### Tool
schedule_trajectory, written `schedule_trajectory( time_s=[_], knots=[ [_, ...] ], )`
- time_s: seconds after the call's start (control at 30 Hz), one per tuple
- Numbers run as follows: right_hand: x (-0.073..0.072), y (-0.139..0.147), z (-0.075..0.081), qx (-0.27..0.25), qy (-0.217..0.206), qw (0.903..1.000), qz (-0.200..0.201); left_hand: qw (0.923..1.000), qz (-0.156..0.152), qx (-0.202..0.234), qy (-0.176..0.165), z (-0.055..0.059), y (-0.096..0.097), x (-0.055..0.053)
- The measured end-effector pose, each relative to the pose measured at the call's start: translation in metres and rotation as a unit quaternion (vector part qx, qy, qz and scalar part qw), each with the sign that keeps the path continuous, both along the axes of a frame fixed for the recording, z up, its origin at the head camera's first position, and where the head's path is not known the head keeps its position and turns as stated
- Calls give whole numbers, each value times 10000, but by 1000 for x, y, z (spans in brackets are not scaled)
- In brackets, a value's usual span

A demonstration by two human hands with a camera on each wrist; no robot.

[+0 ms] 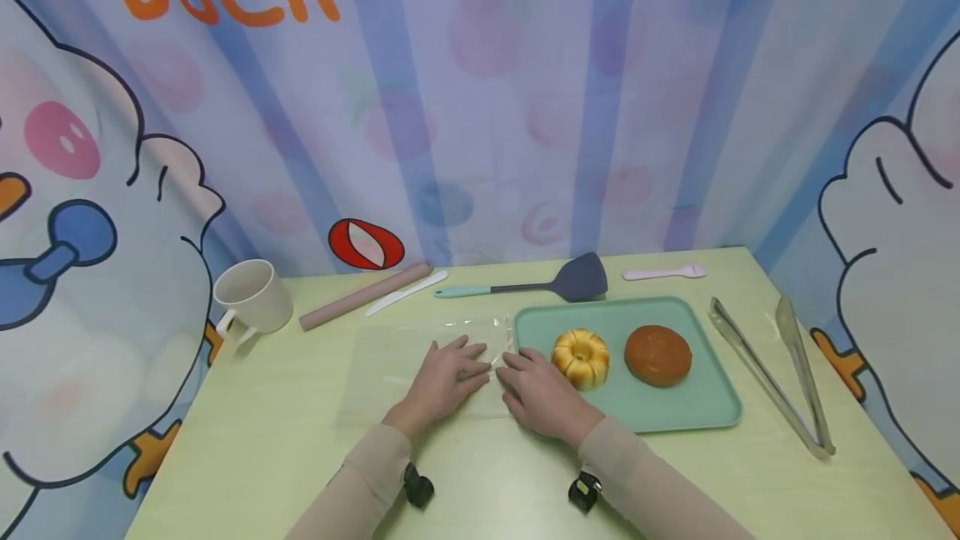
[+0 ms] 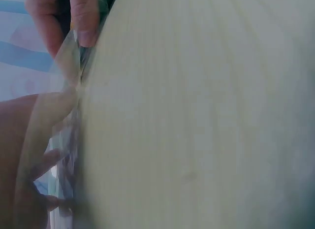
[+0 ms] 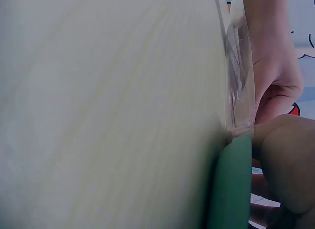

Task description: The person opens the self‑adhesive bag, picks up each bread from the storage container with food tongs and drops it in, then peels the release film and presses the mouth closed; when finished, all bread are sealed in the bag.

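Observation:
A clear plastic bag (image 1: 382, 373) lies flat on the table, left of the green tray (image 1: 637, 415). My left hand (image 1: 446, 382) is over the bag's right part, its thumb and fingers pinching the film near the edge. Facing it, my right hand (image 1: 543, 394) pinches the bag's edge beside the tray's left rim. In the left wrist view a lifted fold of film (image 2: 66, 61) stands between the hands. The right wrist view shows crinkled film (image 3: 241, 76) by the left hand. Some fingertips are hidden.
On the tray are a fluted golden cake (image 1: 581, 359) and a round brown bun (image 1: 658, 356). Metal tongs (image 1: 772, 382) lie to the right. Behind are a spatula (image 1: 577, 277), a pink utensil (image 1: 666, 272), a white knife (image 1: 407, 293) and a rolling pin (image 1: 363, 297). A mug (image 1: 255, 298) stands left.

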State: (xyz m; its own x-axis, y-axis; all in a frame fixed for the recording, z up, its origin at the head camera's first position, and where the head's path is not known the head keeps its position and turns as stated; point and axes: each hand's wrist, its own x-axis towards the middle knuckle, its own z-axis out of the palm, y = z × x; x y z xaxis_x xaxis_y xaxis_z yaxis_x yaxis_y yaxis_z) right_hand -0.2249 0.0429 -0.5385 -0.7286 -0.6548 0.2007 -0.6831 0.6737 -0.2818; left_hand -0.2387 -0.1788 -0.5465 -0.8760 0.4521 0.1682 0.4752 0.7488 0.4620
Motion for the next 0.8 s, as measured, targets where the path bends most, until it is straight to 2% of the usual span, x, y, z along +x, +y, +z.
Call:
schedule_trajectory(
  time_s=[0.1,0.3,0.4,0.57,0.8],
  knots=[
    [0,0,0,-8,-13,10000,27,9998,68,41,186,0,-1,0],
    [1,1,4,-34,-40,10000,42,9968,285,683,288,1,-3,-1],
    [1,0,6,-4,-106,9999,21,9958,278,813,300,0,-6,-2],
    [2,-1,6,153,-124,9998,-24,9980,203,547,236,-4,-11,-4],
    [1,-1,7,267,-158,9995,-54,9996,-257,94,72,1,-16,-5]
  ],
)
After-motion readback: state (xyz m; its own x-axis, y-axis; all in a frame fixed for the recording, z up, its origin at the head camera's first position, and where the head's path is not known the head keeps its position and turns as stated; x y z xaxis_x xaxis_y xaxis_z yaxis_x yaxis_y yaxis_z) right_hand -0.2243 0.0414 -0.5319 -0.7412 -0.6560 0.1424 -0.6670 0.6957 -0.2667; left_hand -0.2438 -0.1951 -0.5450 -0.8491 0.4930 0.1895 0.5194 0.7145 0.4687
